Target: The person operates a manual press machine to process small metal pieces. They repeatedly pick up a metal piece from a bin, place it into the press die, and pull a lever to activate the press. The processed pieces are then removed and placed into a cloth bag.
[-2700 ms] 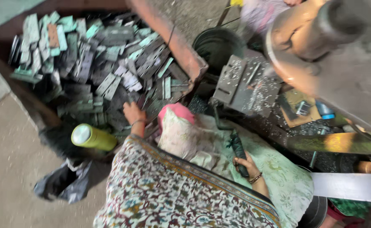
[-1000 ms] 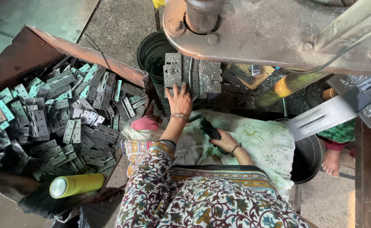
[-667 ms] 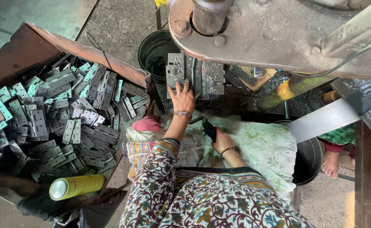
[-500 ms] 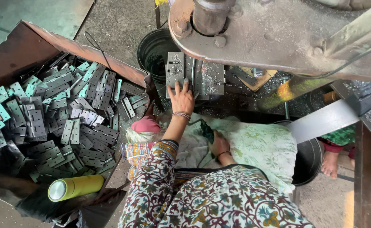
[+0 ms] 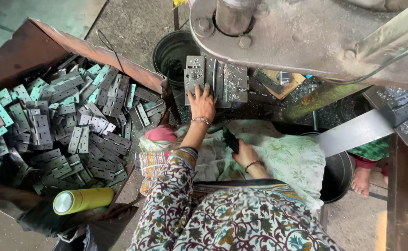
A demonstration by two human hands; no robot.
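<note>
My left hand (image 5: 202, 103) reaches forward to the grey metal die block (image 5: 215, 78) under the big press head (image 5: 278, 28); its fingertips press a flat metal hinge plate (image 5: 194, 74) against the block. My right hand (image 5: 242, 151) rests in my lap on a pale green cloth (image 5: 287, 158), closed around a short dark tool (image 5: 230, 138). A large heap of grey and green-tinted hinge plates (image 5: 69, 121) fills the rusty bin to my left.
A black bucket (image 5: 173, 51) stands behind the die block. A yellow-green bottle (image 5: 83, 200) lies by the bin's near edge. A metal lever arm (image 5: 357, 132) crosses at the right, above another dark bucket (image 5: 336, 174). Another person's bare foot (image 5: 362, 179) is at far right.
My left hand left the hinge heap and moved to the die block, then slid slightly right on it. My right hand drew back toward my body with the dark tool.
</note>
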